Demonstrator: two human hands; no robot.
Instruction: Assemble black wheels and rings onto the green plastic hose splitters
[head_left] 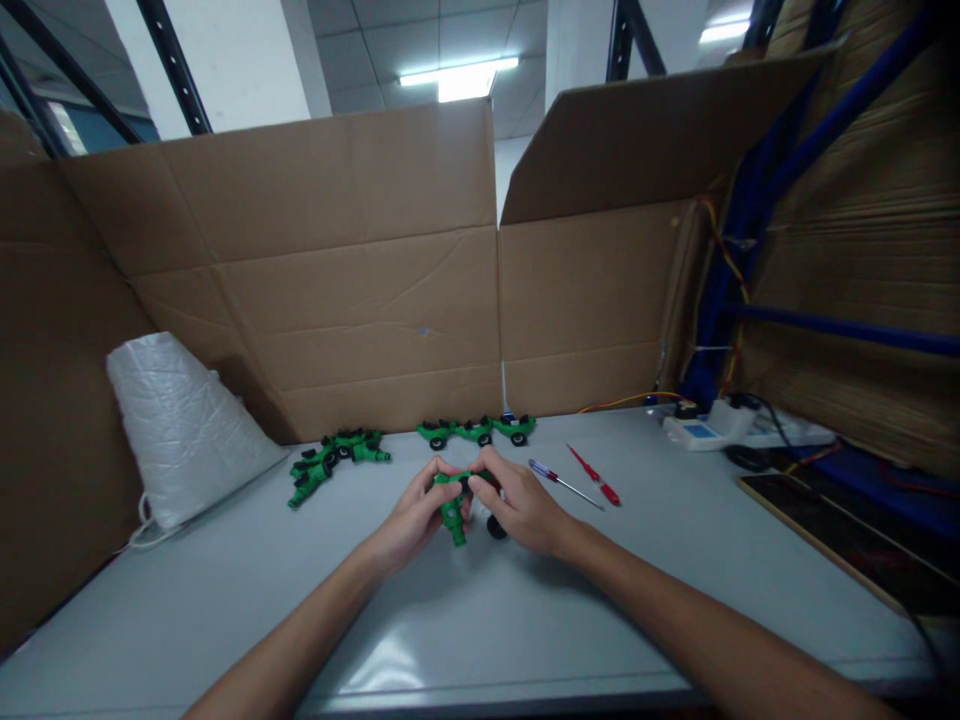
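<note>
Both hands meet over the middle of the table around a green toy part with black pieces on it. My left hand is closed on its left side, thumb on top. My right hand pinches its upper right end, fingertips close to the left ones. Just under my right hand is a black wheel; whether it touches the toy part cannot be made out. Behind the hands, several green toy cars stand in a row. More green toy pieces are grouped to the left.
A red screwdriver and a screwdriver with a clear and blue handle lie right of the hands. A white wrapped bag stands at left. Cardboard walls enclose the back. At right are a power strip and a dark panel.
</note>
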